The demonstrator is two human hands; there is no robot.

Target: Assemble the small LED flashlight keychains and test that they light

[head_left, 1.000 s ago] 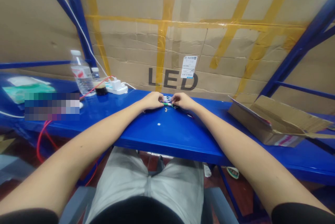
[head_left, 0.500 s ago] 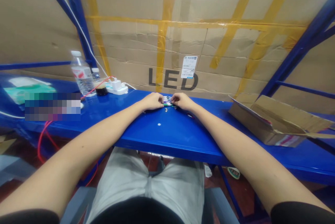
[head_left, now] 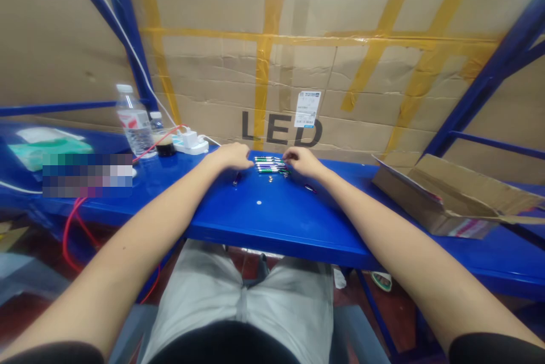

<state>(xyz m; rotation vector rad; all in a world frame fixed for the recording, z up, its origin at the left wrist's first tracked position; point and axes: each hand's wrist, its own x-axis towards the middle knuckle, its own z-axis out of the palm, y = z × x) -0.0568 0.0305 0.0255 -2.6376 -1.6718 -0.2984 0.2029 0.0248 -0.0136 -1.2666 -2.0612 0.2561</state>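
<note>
Several small pen-like sticks (head_left: 269, 164), green, purple and silver, lie side by side on the blue metal bench (head_left: 276, 210) in front of a cardboard wall. My left hand (head_left: 232, 157) rests palm down just left of them, fingers curled, a small dark piece by its heel. My right hand (head_left: 300, 160) sits at their right end, fingertips bent onto the sticks. A few tiny round pieces lie near them, one white dot (head_left: 258, 203) closer to me.
Two plastic bottles (head_left: 135, 124) and a white power strip (head_left: 190, 141) with a red cable stand at the back left. An open cardboard box (head_left: 451, 196) lies on the bench to the right. Blue rack posts rise on both sides.
My left hand has drawn away to the left, uncovering the row of sticks. My right hand has stayed at their right end.
</note>
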